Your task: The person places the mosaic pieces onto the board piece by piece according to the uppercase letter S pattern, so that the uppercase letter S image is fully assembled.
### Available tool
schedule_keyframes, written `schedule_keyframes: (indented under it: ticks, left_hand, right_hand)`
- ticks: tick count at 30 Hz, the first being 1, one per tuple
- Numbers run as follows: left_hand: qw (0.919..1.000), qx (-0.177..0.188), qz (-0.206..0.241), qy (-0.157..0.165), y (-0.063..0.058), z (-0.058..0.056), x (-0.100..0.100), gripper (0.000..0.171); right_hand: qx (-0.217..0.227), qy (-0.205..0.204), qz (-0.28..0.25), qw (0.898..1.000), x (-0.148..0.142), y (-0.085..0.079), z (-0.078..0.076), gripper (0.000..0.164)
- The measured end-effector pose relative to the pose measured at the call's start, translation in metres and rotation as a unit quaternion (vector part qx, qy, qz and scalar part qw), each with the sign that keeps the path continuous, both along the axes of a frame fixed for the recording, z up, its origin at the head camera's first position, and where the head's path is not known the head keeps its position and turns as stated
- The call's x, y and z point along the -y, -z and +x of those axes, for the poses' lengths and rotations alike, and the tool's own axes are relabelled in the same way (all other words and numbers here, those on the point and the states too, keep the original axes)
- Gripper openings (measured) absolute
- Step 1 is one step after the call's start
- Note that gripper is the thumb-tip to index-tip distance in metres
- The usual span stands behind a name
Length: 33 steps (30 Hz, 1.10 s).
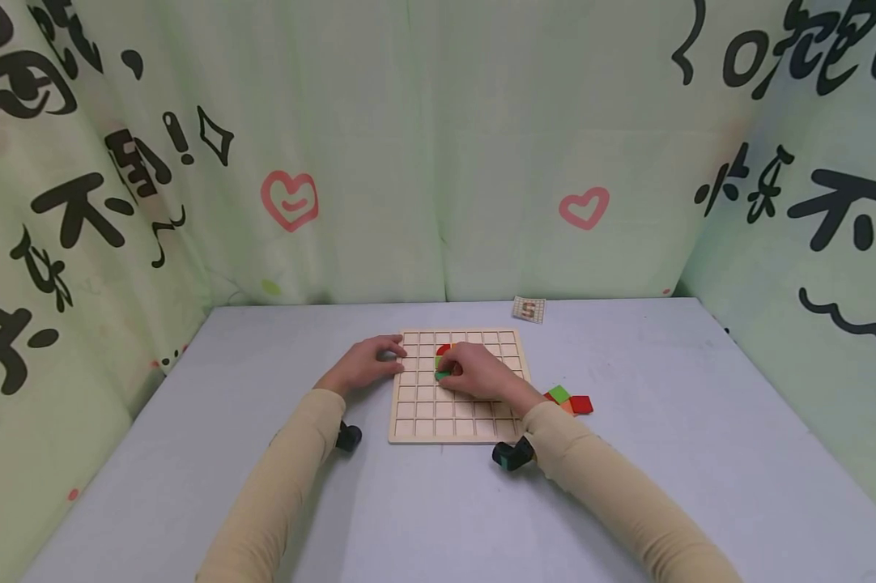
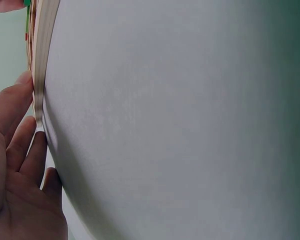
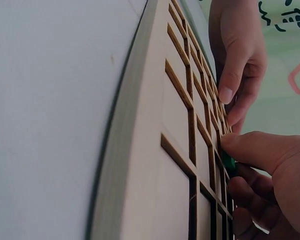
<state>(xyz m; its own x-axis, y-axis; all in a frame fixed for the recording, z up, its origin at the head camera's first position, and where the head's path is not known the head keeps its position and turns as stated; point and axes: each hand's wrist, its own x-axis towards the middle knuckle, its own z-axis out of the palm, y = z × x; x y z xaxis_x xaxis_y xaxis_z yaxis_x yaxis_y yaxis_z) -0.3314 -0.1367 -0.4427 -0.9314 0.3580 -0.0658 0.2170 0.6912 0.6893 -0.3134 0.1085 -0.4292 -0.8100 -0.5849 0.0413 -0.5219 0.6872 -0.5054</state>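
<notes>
A square wooden grid board lies on the table. My left hand rests at its left edge, with the thumb and fingertips touching the rim in the left wrist view. Over the board's middle, my right hand pinches a small dark green tile between thumb and fingers, low against the grid. Just beyond those fingers, a red piece and a light green piece show on the cells, partly covered by the hand.
Several loose tiles, among them a red tile and a light green tile, lie right of the board beside my right forearm. A small printed card is near the back edge of the white table. Printed curtains surround the table.
</notes>
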Motion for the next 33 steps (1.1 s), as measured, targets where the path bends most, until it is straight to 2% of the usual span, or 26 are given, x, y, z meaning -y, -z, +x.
schedule_keyframes:
  ticks: [4, 12, 19, 33]
  left_hand:
    - [1.0, 0.003, -0.002, -0.004, 0.0, -0.0009, -0.0009, 0.026]
    - [0.9999, 0.01, -0.007, -0.011, -0.0012, -0.001, -0.0017, 0.026]
    - [0.9999, 0.011, -0.009, -0.009, -0.0005, -0.0002, -0.0006, 0.027]
    - [0.9998, 0.013, -0.005, -0.013, 0.0004, -0.0004, -0.0015, 0.027]
  right_hand:
    - [-0.012, -0.004, 0.003, 1.0, 0.0004, 0.0008, 0.0013, 0.015]
    - [-0.008, 0.006, 0.008, 1.0, 0.0001, 0.0002, 0.0011, 0.017]
    - [-0.014, -0.005, 0.0, 1.0, 0.0004, -0.0006, 0.0025, 0.016]
    - [0.013, 0.026, 0.008, 1.0, 0.0041, -0.0019, 0.0007, 0.015]
